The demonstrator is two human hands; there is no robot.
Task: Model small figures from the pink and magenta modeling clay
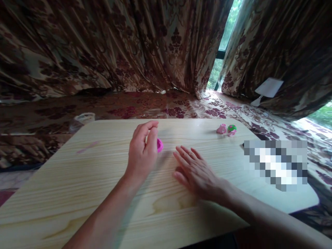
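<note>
A bright pink lump (pixel 160 145), which looks like soft modelling clay, shows at the right side of my left hand (pixel 143 147). The fingers of that hand are curled around it, and the thumb covers much of the lump. My right hand (pixel 190 167) lies palm down to the right, low over the wooden table (pixel 103 186), with its fingers stretched out and nothing seen in it. Between the two hands there is a gap over the table.
Two small pink pieces, a cup-like one (pixel 221 129) and one joined to a green ball (pixel 232 128), stand near the far right corner. A blurred-out object (pixel 276 166) lies at the right edge. Beyond are a clear plastic container (pixel 84 119), a white lamp (pixel 268 88) and patterned curtains (pixel 155 45).
</note>
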